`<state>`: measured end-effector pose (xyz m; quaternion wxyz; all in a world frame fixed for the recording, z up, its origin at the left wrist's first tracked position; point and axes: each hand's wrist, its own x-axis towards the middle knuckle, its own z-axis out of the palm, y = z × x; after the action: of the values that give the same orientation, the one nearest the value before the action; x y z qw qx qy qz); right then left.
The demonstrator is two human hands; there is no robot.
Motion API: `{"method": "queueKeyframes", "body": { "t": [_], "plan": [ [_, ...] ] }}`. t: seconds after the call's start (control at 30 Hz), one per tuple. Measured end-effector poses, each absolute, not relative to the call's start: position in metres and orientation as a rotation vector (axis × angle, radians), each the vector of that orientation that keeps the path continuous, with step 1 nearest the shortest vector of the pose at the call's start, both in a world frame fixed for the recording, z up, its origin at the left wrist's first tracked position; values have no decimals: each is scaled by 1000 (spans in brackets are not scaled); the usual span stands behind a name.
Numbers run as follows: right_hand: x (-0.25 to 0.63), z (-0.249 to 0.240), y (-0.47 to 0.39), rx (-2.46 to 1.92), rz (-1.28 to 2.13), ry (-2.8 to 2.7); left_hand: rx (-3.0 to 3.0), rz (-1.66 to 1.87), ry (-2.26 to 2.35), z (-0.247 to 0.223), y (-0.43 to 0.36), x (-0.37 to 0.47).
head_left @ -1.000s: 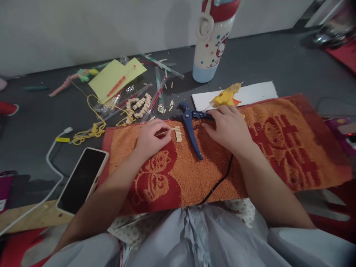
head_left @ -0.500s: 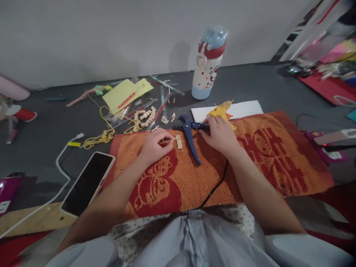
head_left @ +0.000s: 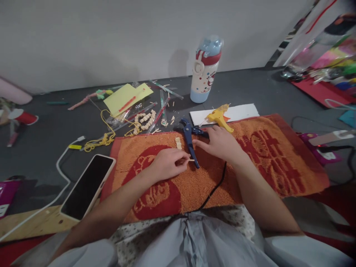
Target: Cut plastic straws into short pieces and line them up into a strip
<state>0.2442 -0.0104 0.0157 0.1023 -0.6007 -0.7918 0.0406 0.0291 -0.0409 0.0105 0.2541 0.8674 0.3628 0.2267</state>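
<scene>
Over orange towelling [head_left: 194, 189], the left hand [head_left: 169, 164] pinches a thin stick [head_left: 191, 160], one end jutting from its grip.

Center of frame: left hand [head_left: 171, 163] pinches thin stick [head_left: 191, 160], tip by blue cutter [head_left: 189, 139]. Right hand [head_left: 222, 142] at cutter's right side, fingers near its dark handle. Row of short wooden pieces [head_left: 178, 143] on orange towel [head_left: 205, 185], just left of cutter. Yellow glue gun [head_left: 220, 116] on white board [head_left: 241, 111], right of center. Upper center: 1 bottle [head_left: 204, 76], upright. Upper left: yellow paper [head_left: 122, 99]. Lower left: 1 phone [head_left: 87, 187], dark screen.
</scene>
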Motion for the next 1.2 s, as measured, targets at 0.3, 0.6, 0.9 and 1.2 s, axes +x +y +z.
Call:
{"method": "queueKeyframes", "body": {
  "t": [0.3, 0.6, 0.9, 1.2],
  "plan": [
    [240, 34, -19, -1874, 349, -2443, 2153, 578, 921, 17, -48, 31],
    [248, 43, -29, -1772, 497, -2554, 2177, 586, 806, 14, -49, 34],
    [241, 42, -32, -1823, 344, -2579, 2188, 610, 818, 12, -43, 31],
    [221, 48, -47, -2065, 196, -2580, 2226, 579, 802, 10, -41, 29]
  ]
}}
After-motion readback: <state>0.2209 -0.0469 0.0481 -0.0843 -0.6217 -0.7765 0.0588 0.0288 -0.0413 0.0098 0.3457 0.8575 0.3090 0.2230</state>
